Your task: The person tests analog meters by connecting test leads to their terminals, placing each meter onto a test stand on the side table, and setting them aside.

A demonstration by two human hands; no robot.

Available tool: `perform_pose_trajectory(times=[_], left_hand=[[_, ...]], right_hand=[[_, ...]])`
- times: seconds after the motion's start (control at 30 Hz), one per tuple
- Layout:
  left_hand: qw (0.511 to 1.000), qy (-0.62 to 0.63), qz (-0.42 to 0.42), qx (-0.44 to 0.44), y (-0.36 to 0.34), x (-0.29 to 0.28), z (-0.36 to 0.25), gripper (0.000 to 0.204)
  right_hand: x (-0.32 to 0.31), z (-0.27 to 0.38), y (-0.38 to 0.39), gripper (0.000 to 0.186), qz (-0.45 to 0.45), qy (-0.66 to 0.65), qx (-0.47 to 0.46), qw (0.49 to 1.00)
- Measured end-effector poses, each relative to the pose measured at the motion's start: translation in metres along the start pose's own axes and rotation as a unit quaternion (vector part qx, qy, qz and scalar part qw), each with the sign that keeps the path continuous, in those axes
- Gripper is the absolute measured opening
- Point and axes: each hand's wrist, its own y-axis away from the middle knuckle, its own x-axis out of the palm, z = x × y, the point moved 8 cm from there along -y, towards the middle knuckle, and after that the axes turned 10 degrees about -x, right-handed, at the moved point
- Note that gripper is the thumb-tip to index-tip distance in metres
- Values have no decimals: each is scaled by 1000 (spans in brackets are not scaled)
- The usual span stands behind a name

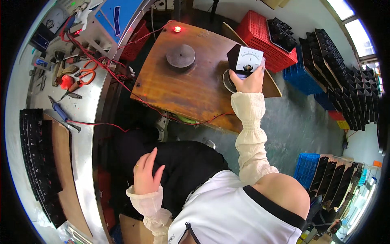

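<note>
The brown wooden table (154, 77) lies in front of the person; its top is stained and worn. To the left runs the metal-topped workbench (83, 146), with rows of black parts (36, 154) on its near section. Beyond the table's right side stands the red plastic crate (260, 44), loaded with black housings (281, 34); the blue plastic crate (298, 77) stands just beside it.

The analog panel meter (248, 56), black-bodied with a white scale face, is positioned over the right end of the table. Contact between its base and the tabletop cannot be determined. The right hand (251, 83) grips the meter at its near side, thumb at the lower left corner. The left hand (147, 175) is unloaded, fingers extended and parted, above the person's dark-clad lap.

The round metal disc (180, 56) rests on the table, left of the meter and apart from it. The orange-handled pliers (94, 75) lie on the workbench. The red indicator lamp (177, 29), lit, is located at the table's far edge.
</note>
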Motion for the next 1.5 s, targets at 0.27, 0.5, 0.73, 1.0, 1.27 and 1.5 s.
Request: perform_pose_trajectory(times=[0.27,0.5,0.73,1.0,1.27,1.5], left_hand=[[998,-39,31,-23,1,13,0,63],[998,-43,45,-19,1,19,-1,61],[998,-37,37,-33,3,25,6,62],[995,-43,-18,-85,7,13,22,62],[961,15,-268,-72,42,-37,34,54],[856,48,-496,-137,90,-104,64,99]], right_hand=[[1,-1,2,117,6,4,4,1000],[5,-6,3,118,2,28,-14,999],[6,-4,-1,119,34,7,-6,999],[2,4,-13,90,28,-148,-73,986],[14,84,40,110,-31,-127,-199,971],[-58,395,219,110,278,-466,-500,674]])
